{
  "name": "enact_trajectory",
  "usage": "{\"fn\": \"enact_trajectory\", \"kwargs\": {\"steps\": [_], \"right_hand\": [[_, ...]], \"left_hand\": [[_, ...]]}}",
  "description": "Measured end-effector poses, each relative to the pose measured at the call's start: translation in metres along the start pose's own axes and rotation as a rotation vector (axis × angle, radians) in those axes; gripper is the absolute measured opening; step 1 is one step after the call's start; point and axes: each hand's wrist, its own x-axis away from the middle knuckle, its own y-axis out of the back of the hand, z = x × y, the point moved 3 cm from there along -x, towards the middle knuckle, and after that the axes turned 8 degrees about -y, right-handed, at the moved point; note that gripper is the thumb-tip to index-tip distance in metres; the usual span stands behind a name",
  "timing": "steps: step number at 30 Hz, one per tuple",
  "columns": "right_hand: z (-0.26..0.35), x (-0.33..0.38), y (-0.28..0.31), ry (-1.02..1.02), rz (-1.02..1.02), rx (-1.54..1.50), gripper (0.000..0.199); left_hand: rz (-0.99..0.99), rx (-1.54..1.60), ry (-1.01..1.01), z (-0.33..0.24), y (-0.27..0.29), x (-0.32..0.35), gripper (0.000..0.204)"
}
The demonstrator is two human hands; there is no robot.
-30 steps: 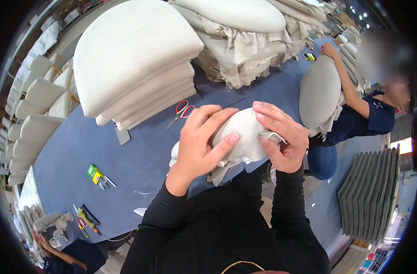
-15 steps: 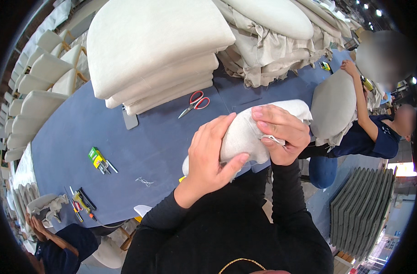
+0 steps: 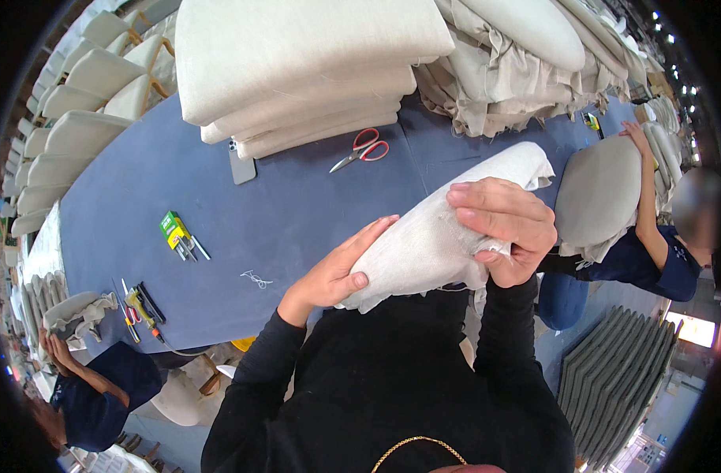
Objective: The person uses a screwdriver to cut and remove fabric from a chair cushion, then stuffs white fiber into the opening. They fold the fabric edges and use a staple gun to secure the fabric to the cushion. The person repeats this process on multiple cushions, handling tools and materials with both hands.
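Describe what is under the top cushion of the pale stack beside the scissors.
The edges of more pale cushions show, above the blue tabletop; their middles are covered.

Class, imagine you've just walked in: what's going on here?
A person holds a pale cushion at the near edge of the table. The left grip is on its left end; the right grip clasps the cloth on its right side. Beyond it lie scissors, beside a stack of cushions. At the right, a co-worker's hand touches another cushion.
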Motion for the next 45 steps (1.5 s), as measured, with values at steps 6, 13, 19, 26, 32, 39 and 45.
{"fn": "enact_trajectory", "kwargs": {"steps": [6,13,19,26,32,39,45], "right_hand": [[0.012,0.003,-0.013,0.059,0.036,-0.071,0.037],[0.023,0.031,0.011,-0.167,-0.244,-0.153,0.061],[0.018,0.069,0.046,-0.379,-0.710,-0.179,0.060],[0.024,0.096,0.072,-0.398,-0.878,-0.193,0.045],[0.026,0.111,0.085,-0.401,-1.012,-0.239,0.042],[0.025,0.115,0.091,-0.404,-0.961,-0.245,0.040],[0.010,0.122,0.121,-0.562,-0.642,-0.050,0.042]], "left_hand": [[-0.113,-0.115,-0.215,-0.054,-0.013,-0.037,0.082],[0.061,-0.194,-0.480,-0.090,-0.018,-0.112,0.079],[0.093,-0.058,-0.626,-0.095,-0.057,-0.151,0.058],[0.264,-0.040,-0.651,-0.106,-0.098,-0.180,0.048],[0.295,-0.088,-0.577,-0.105,-0.121,-0.181,0.056],[0.252,-0.041,-0.367,-0.083,-0.122,-0.156,0.103],[0.267,-0.112,-0.007,-0.023,-0.098,-0.057,0.123]]}}
